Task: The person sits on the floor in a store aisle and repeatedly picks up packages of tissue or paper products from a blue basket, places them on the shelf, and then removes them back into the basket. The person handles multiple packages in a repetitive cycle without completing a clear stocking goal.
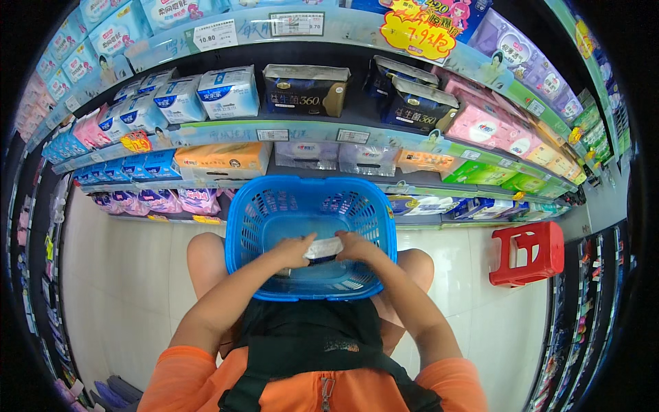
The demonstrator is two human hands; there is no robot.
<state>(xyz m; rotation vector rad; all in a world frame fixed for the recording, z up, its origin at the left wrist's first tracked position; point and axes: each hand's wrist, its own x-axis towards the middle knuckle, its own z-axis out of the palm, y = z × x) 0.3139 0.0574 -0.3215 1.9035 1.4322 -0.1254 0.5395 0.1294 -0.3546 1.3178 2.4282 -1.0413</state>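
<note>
A blue plastic shopping basket (pixel 234 232) rests between my knees, its slotted sides rising around both hands. Inside it, a small soft pack with a white top and dark side (pixel 324 249) is gripped from its two ends. My left hand (pixel 296 251) has the left end; my right hand (pixel 355 246) has the right end. Under my left wrist, part of another pale item shows at the basket's near side, mostly hidden by the arm.
Ahead stand store shelves with black packs (pixel 304 92), white-and-blue packs (pixel 228 92), pink packs (pixel 484 126) and an orange tissue pack (pixel 221 157). A red plastic stool (pixel 553 255) lies tipped on the tiled floor (pixel 458 329) at right. More shelving (pixel 582 309) lines the right side.
</note>
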